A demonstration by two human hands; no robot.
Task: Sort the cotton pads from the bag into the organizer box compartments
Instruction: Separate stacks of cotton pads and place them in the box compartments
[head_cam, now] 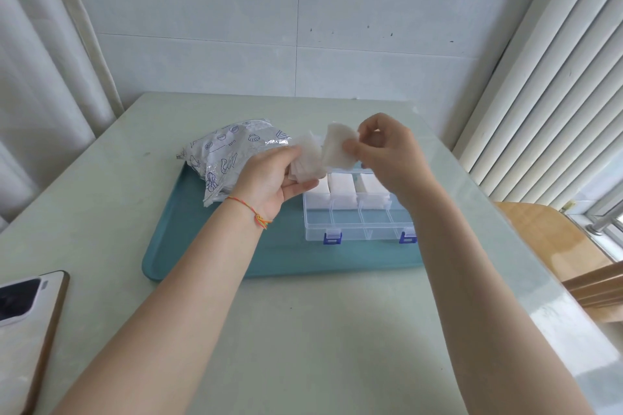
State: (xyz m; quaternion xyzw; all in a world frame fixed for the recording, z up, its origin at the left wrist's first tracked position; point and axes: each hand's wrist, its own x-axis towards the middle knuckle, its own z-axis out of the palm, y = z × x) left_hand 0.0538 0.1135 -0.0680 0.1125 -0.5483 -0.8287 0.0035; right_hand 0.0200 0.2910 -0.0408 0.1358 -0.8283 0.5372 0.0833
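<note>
A clear organizer box (359, 224) with blue latches lies on a teal tray (215, 246). White cotton pads (342, 190) fill its far compartments; the near row looks bare. Left of the box lies a printed plastic bag (229, 155). Above the box, my left hand (269, 178) grips a small stack of cotton pads (308, 162). Beside it, my right hand (387, 148) pinches another batch of pads (338, 146) between thumb and fingers. The two batches touch in the air.
The tray sits on a pale green table (303, 330) against a tiled wall. A phone (27, 330) lies at the near left edge. A wooden chair (556, 239) and window blinds stand to the right.
</note>
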